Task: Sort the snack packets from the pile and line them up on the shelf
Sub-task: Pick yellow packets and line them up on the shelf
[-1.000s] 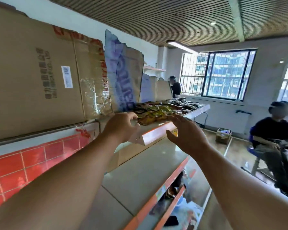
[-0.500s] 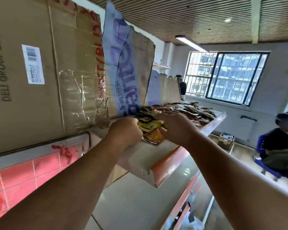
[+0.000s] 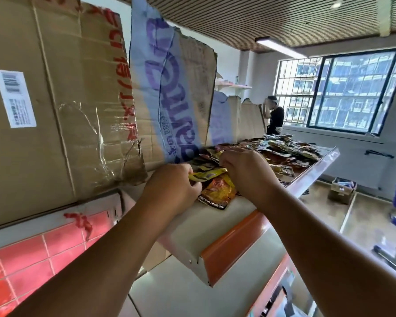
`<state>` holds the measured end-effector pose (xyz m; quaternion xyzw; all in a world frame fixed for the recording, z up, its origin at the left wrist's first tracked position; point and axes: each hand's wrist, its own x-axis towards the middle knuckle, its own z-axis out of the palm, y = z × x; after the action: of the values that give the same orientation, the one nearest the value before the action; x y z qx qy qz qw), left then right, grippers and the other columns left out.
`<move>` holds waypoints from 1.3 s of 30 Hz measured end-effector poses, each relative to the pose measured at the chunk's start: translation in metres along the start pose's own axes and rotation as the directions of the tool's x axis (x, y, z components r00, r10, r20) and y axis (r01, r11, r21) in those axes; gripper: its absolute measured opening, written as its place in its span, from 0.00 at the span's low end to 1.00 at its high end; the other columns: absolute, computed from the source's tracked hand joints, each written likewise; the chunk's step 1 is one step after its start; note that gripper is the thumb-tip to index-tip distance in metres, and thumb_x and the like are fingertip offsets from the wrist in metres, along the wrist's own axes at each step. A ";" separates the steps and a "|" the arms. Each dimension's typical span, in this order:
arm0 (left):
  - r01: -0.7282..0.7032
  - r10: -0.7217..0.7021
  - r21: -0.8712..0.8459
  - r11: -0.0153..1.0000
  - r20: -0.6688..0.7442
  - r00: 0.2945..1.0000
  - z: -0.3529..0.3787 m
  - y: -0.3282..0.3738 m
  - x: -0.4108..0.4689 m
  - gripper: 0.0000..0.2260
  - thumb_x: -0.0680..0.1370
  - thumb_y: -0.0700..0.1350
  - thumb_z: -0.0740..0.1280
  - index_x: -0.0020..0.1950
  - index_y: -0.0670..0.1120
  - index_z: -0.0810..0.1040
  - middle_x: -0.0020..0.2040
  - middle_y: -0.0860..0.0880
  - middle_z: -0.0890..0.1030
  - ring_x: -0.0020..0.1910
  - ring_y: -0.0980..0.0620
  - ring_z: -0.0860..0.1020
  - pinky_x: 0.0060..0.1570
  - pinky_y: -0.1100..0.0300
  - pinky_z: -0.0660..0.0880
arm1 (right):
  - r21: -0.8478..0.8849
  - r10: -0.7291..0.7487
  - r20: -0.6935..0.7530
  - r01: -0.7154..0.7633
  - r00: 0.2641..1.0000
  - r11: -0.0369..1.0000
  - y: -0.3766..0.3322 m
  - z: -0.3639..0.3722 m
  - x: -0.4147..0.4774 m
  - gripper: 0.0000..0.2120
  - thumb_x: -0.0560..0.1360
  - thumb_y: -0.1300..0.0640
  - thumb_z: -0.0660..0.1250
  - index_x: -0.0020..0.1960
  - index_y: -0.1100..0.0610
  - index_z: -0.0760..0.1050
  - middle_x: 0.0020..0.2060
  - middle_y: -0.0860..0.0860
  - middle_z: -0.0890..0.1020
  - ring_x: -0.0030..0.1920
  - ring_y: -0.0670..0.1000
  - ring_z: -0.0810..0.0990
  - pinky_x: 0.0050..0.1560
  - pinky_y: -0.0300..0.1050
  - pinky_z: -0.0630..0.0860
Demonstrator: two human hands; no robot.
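Note:
A long pile of snack packets (image 3: 281, 148) lies along the top shelf (image 3: 192, 227), a grey board with an orange front strip. My left hand (image 3: 172, 186) pinches the left end of a yellow packet (image 3: 207, 174) at the near end of the pile. My right hand (image 3: 245, 170) curls over the same packet's right end. Under it lies an orange packet (image 3: 220, 193) with a black bottom band, flat on the shelf.
Flattened cardboard sheets (image 3: 55, 106) stand as the shelf's back wall. A lower shelf (image 3: 192, 291) juts out below. One person (image 3: 276, 115) stands by the window, and another sits at the right edge. A cardboard box (image 3: 342, 191) sits on the floor.
Both hands rose from the shelf's front edge onto the near end of the pile and closed on the yellow packet. The camera has moved closer to the shelf.

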<state>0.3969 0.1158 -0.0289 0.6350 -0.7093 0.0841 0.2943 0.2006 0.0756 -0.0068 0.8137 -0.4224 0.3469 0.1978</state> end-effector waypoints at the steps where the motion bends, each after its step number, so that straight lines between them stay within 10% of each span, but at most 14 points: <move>1: 0.001 -0.001 -0.003 1.000 -0.010 1.000 -0.001 0.001 -0.001 0.20 0.77 0.60 0.67 0.66 0.54 0.79 0.54 0.52 0.84 0.50 0.52 0.80 0.47 0.57 0.77 | 0.060 0.002 -0.004 -0.001 1.000 0.998 0.001 -0.001 0.000 0.09 0.72 0.64 0.69 0.46 0.53 0.83 0.46 0.51 0.85 0.47 0.55 0.84 0.49 0.47 0.79; 8: -0.029 0.031 0.082 0.996 -0.028 0.999 -0.016 0.011 -0.014 0.14 0.79 0.59 0.68 0.38 0.52 0.72 0.35 0.54 0.76 0.34 0.55 0.75 0.31 0.57 0.68 | 0.105 -0.056 0.337 0.021 0.940 0.994 -0.004 0.005 0.006 0.14 0.78 0.56 0.65 0.61 0.46 0.80 0.51 0.49 0.84 0.48 0.52 0.82 0.47 0.45 0.79; 15: 0.065 -0.042 0.137 0.988 -0.163 0.986 -0.020 0.016 -0.023 0.13 0.82 0.56 0.64 0.41 0.51 0.73 0.32 0.52 0.76 0.34 0.51 0.76 0.32 0.54 0.66 | 0.133 -0.248 0.183 0.226 0.951 0.965 0.015 -0.003 0.020 0.09 0.77 0.59 0.65 0.54 0.48 0.79 0.48 0.47 0.83 0.47 0.54 0.82 0.47 0.46 0.77; 21: 0.220 -0.223 -0.045 0.974 -0.292 0.930 -0.019 0.019 -0.039 0.15 0.82 0.50 0.67 0.35 0.50 0.72 0.29 0.51 0.74 0.30 0.56 0.74 0.31 0.54 0.66 | 0.169 -0.277 0.416 0.226 0.866 0.959 0.015 -0.001 0.024 0.15 0.79 0.57 0.64 0.65 0.48 0.76 0.59 0.49 0.80 0.56 0.52 0.79 0.54 0.48 0.77; 24: 0.336 -0.381 -0.192 0.922 -0.302 0.874 -0.020 0.023 -0.046 0.15 0.83 0.48 0.66 0.39 0.45 0.76 0.30 0.49 0.74 0.30 0.55 0.73 0.30 0.61 0.63 | 0.163 -0.251 0.327 0.208 0.911 0.965 0.017 0.003 0.031 0.14 0.78 0.61 0.64 0.61 0.50 0.77 0.50 0.50 0.81 0.46 0.54 0.78 0.48 0.47 0.77; 27: 0.452 -0.521 -0.270 0.850 -0.310 0.795 -0.025 0.023 -0.048 0.14 0.83 0.48 0.66 0.40 0.43 0.77 0.31 0.48 0.75 0.31 0.53 0.73 0.28 0.62 0.61 | 0.281 -0.293 0.164 0.240 0.942 0.929 0.024 0.000 0.040 0.13 0.77 0.59 0.62 0.59 0.51 0.79 0.56 0.50 0.80 0.58 0.55 0.77 0.60 0.52 0.71; 31: 0.533 -0.566 -0.193 0.824 -0.335 0.753 -0.030 0.028 -0.052 0.13 0.83 0.50 0.67 0.41 0.47 0.78 0.33 0.50 0.78 0.33 0.53 0.76 0.30 0.58 0.63 | 0.260 -0.395 0.200 0.340 0.897 0.904 0.029 -0.005 0.050 0.16 0.78 0.58 0.61 0.61 0.48 0.82 0.66 0.48 0.76 0.69 0.54 0.70 0.70 0.57 0.65; 39: 0.620 -0.571 0.048 0.783 -0.339 0.748 -0.032 0.009 -0.068 0.11 0.80 0.48 0.69 0.38 0.48 0.77 0.32 0.51 0.79 0.33 0.51 0.77 0.30 0.58 0.64 | 0.200 -0.489 0.260 0.449 0.832 0.871 0.031 -0.022 0.050 0.19 0.71 0.66 0.66 0.39 0.39 0.75 0.64 0.46 0.74 0.63 0.55 0.72 0.58 0.50 0.70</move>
<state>0.3995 0.1913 -0.0364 0.8285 -0.4055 0.1386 0.3605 0.1869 0.0441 0.0457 0.9469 -0.2111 0.1857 0.1561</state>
